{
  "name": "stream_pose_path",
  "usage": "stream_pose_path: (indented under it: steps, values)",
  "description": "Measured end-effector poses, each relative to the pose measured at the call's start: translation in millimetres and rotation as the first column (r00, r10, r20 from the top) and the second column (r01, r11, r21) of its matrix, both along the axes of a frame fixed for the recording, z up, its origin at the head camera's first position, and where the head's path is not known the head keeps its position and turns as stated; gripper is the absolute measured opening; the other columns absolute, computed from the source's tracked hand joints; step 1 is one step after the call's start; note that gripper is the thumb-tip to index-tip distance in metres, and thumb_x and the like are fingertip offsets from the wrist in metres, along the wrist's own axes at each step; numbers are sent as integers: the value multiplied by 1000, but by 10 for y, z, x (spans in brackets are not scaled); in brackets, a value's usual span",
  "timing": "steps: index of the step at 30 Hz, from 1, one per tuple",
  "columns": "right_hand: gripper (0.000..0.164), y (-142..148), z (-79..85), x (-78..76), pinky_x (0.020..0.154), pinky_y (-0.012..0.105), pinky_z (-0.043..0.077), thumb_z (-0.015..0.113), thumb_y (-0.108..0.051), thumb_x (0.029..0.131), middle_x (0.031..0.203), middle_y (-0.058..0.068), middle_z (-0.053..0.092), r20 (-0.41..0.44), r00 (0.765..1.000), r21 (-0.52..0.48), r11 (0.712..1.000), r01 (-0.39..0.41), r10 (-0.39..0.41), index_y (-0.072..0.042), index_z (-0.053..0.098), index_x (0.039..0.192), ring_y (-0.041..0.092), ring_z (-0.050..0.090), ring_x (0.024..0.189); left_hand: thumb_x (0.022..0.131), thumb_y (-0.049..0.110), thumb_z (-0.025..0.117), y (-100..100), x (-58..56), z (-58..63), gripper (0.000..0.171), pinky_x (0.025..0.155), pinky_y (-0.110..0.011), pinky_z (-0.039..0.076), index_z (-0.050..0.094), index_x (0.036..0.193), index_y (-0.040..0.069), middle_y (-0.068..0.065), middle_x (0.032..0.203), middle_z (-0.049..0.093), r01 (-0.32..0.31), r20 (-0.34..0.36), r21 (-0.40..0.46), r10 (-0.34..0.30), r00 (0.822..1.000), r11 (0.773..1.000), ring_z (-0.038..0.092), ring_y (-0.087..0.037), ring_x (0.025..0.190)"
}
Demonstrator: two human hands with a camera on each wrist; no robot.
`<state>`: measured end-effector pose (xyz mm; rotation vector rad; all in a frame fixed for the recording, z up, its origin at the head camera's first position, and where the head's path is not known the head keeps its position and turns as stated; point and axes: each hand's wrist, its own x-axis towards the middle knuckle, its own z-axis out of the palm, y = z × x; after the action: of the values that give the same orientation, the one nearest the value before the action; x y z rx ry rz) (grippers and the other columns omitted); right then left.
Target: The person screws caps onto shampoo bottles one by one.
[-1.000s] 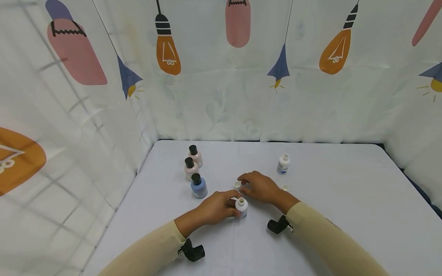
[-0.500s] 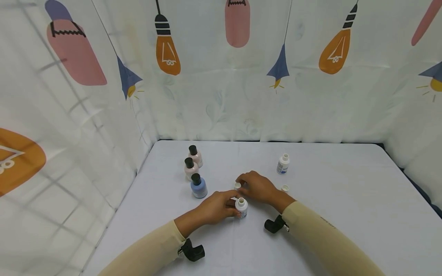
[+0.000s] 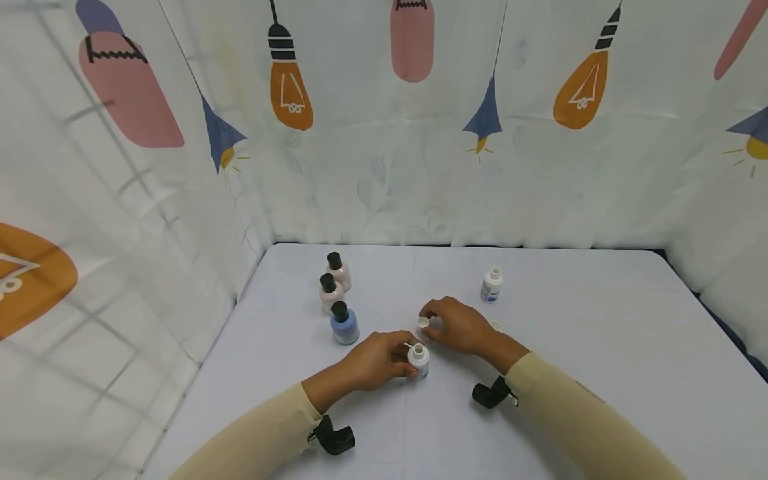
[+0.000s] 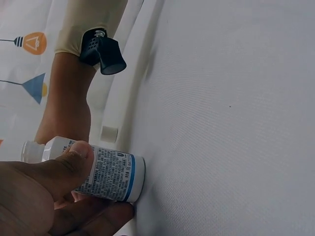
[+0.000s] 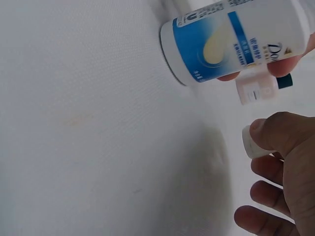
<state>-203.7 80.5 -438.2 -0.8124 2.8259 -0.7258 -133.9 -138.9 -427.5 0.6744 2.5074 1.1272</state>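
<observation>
In the head view my left hand (image 3: 379, 361) grips a small white bottle (image 3: 419, 363) standing upright, its neck uncapped. The left wrist view shows the thumb across the printed label of this bottle (image 4: 110, 172). My right hand (image 3: 461, 325) is just behind and to the right of the bottle, pinching a white cap (image 3: 423, 322) between thumb and finger. In the right wrist view the held cap (image 5: 252, 142) is apart from the bottle, below its blue label (image 5: 211, 49), while the other fingers are loosely bent.
To the left stand a blue bottle (image 3: 345, 327) and two pale pink bottles (image 3: 333, 297) with black caps. A second uncapped white bottle (image 3: 491, 287) stands behind my right hand. Another white cap (image 3: 495, 326) lies beside my right wrist. Printed cloth (image 3: 372, 193) hangs behind the table.
My right hand shifts slightly left at first, then back to the right, and the white cap moves right with it. The left hand and its bottle stay in place.
</observation>
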Motion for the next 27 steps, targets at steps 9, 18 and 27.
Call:
stream_pose_path:
  steps: [9,18,27]
  values:
    - [25,199,81,126,83,36,54,77,-28,93,109,-7,69,-48,998,-32,999,-30,28,-21,68,115,15,64,104,87,20,84,-12,4,-33,39,94,-33,53,68,122,22,8,114,74,-15,-5,14,15,1000,1000,67,-4,105]
    - [29,360,90,224,81,34,55,79,-26,91,105,-10,69,-68,997,-47,998,-38,35,-20,68,117,10,65,99,87,18,85,-9,6,-32,38,87,-28,55,68,121,21,10,115,70,-23,3,25,23,1000,999,68,-6,102]
    - [28,453,166,322,76,32,54,78,-25,91,101,-11,65,-89,995,-57,997,-49,44,-21,68,117,9,62,92,86,20,85,-1,3,-8,37,91,-33,54,68,118,24,10,113,72,-17,-13,-4,17,1000,1000,68,-6,103]
